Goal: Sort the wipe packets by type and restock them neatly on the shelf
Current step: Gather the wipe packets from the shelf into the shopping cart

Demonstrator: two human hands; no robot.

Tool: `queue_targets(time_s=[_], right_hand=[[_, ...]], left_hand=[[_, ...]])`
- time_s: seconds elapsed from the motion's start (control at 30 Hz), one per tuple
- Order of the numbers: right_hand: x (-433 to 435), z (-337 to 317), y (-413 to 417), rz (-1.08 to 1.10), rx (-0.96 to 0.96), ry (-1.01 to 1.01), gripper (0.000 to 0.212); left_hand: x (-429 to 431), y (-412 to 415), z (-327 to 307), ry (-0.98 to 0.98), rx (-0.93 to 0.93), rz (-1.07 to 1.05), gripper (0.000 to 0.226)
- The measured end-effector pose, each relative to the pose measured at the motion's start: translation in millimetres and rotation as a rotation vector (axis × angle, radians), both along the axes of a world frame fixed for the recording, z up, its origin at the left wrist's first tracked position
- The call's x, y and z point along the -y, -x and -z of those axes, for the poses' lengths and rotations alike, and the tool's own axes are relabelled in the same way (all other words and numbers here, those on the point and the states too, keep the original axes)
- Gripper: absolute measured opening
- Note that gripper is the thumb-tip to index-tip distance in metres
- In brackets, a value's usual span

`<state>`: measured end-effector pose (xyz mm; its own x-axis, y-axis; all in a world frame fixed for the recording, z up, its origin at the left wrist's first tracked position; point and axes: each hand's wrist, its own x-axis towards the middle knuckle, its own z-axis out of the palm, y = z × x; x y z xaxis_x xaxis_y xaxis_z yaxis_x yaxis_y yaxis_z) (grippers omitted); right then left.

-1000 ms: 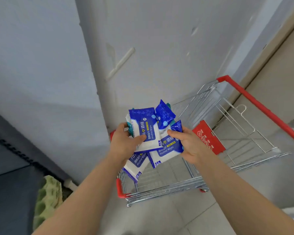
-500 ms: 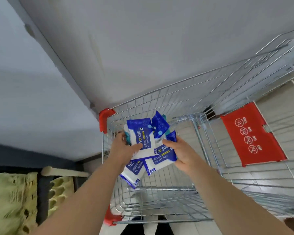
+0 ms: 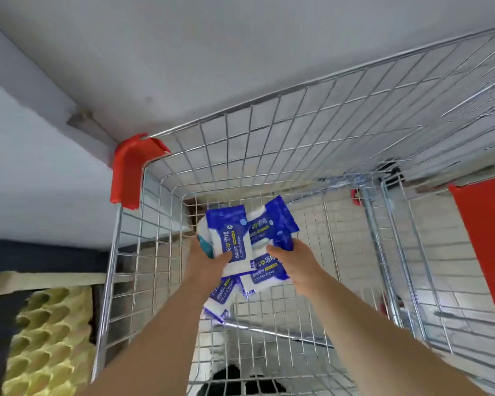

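A loose bundle of several blue-and-white alcohol wipe packets (image 3: 235, 238) sits between both my hands, low inside a wire shopping cart (image 3: 269, 144). My left hand (image 3: 209, 261) grips the bundle from the left, thumb over the top packet. From the right, my right hand (image 3: 295, 261) holds the packets, fingers curled under them. A teal edge of another packet (image 3: 205, 247) peeks out by my left thumb. One packet (image 3: 220, 295) hangs down below my left wrist. No shelf is in view.
The cart has a red corner guard (image 3: 129, 170) and a red child-seat flap (image 3: 486, 238) at the right. Grey walls stand behind and to the left. Yellow-green egg trays (image 3: 46, 338) lie on the floor at lower left, beside the cart.
My view has tilted down and moved closer over the cart. Both hands have lowered the packet bundle deeper into the basket, keeping the same hold.
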<state>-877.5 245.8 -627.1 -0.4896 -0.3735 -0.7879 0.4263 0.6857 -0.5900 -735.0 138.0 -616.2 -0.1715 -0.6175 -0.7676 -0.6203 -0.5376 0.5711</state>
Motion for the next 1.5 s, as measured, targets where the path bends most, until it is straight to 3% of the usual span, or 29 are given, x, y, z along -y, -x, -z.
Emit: queue_targets(time_s=[0.17, 0.37, 0.57, 0.77, 1.0, 1.23, 1.5], right_hand=[[-4, -11, 3, -0.236, -0.37, -0.081, 0.033], [-5, -113, -3, -0.501, -0.616, 0.015, 0.028], [9, -266, -25, -0.841, -0.941, 0.181, 0.044], [26, -414, -87, -0.918, -1.232, 0.493, 0.038], [40, -531, -219, -0.97, -1.329, 0.825, 0.043], [41, -595, -395, -1.062, -1.279, 1.016, 0.053], [69, -628, -548, -1.094, -1.195, 0.978, 0.05]], left_hand=[[-6, 7, -13, 0.298, 0.28, 0.303, 0.081], [-6, 6, -111, 0.551, 0.43, 0.63, 0.05], [-15, -27, -270, 0.826, 0.409, 0.635, 0.03], [-29, -112, -407, 1.151, 0.383, 0.407, 0.029], [-57, -252, -519, 1.299, 0.476, 0.171, 0.039], [-77, -426, -574, 1.367, 0.593, -0.017, 0.031], [-53, -581, -617, 1.307, 0.636, -0.068, 0.037]])
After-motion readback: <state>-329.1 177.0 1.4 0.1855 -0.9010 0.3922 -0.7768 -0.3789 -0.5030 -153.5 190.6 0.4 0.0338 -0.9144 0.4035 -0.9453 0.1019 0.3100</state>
